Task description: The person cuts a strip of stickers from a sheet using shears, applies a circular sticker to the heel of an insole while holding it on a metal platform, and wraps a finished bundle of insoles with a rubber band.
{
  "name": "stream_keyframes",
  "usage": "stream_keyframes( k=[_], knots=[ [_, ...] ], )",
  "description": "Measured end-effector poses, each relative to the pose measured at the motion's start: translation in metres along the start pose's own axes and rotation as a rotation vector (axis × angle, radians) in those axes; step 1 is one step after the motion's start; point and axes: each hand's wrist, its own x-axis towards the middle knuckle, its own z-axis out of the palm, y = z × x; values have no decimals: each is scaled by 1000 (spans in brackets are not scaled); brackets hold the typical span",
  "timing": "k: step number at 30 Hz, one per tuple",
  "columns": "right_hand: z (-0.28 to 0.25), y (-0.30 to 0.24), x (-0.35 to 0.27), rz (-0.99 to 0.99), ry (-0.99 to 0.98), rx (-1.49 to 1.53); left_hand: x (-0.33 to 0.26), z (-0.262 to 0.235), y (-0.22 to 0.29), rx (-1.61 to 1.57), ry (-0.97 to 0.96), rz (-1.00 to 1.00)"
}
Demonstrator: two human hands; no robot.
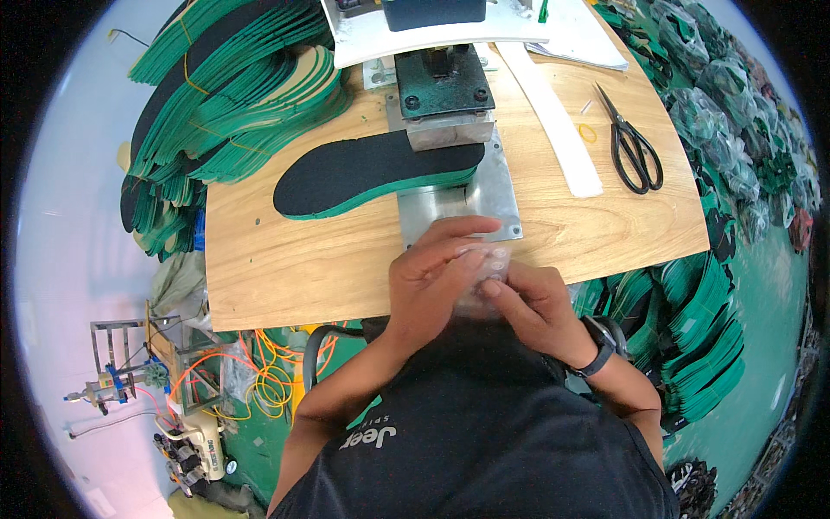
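Both hands meet in front of my body at the table's near edge. Between them is a small, clear plastic piece (pixel 494 259) with pale rounded marks; its exact kind is hard to make out. My left hand (pixel 432 275) pinches it from the left, thumb against fingers. From the right, my right hand (pixel 538 304) grips its lower part with a bent thumb. Just beyond the hands lies a black insole (pixel 346 173) with a green underside. Its right end reaches beneath the metal block of a press (pixel 450 130), over the steel base plate (pixel 497 212).
Bundled green and black insoles (pixel 216 95) are heaped at the table's left. Black scissors (pixel 635 151), a yellow rubber band (pixel 588 132) and a white strip (pixel 553 121) lie to the right. More insole stacks (pixel 700 320) stand by the right side; orange hoses (pixel 268 368) coil on the floor.
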Motion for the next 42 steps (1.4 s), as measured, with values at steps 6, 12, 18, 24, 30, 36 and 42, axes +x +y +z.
stream_keyframes(
  k=[6, 12, 18, 24, 30, 36, 42],
  knots=[
    [14, -2, 19, 17, 69, 139, 8, -19, 2, 223, -31, 117],
    [1, -3, 42, 584, 83, 682, 71, -94, 33, 904, 45, 456],
    [3, -7, 77, 590, 102, 559, 112, -125, 40, 1273, -258, 276],
    [5, 10, 99, 543, 167, 597, 113, -127, 26, 1364, -354, 154],
    [13, 9, 101, 535, 226, 608, 110, -131, 20, 1372, -324, 185],
    [6, 11, 101, 572, 191, 614, 111, -132, 21, 1377, -337, 166],
    [5, 18, 102, 543, 174, 630, 110, -129, 23, 1369, -331, 167]
  ],
)
